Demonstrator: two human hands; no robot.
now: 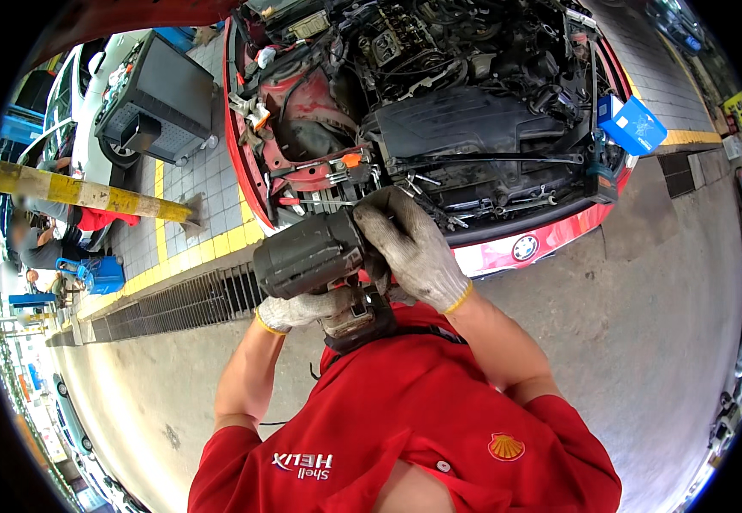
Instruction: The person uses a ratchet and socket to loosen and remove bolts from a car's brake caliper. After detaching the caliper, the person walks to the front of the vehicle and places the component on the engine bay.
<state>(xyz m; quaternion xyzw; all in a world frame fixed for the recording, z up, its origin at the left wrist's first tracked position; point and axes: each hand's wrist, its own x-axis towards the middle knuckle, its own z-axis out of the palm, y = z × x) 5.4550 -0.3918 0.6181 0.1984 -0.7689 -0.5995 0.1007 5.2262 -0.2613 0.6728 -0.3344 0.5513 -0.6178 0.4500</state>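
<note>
Tools [439, 203] beyond power tool [311, 255]

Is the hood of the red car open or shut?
Open. The engine bay of the red car lies fully exposed, with engine parts, hoses and loose wrenches in plain view beyond the power tool in the gloved hands.

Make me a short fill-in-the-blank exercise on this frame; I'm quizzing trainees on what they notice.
1. Both hands, left hand and right hand, wear knit work ____.
2. They hold a dark cordless power tool in front of a car whose body is ____.
3. The engine bay stands ____, with no hood over it.
4. A flat ____ box lies at the bay's right edge.

Missing words: gloves; red; open; blue
</note>
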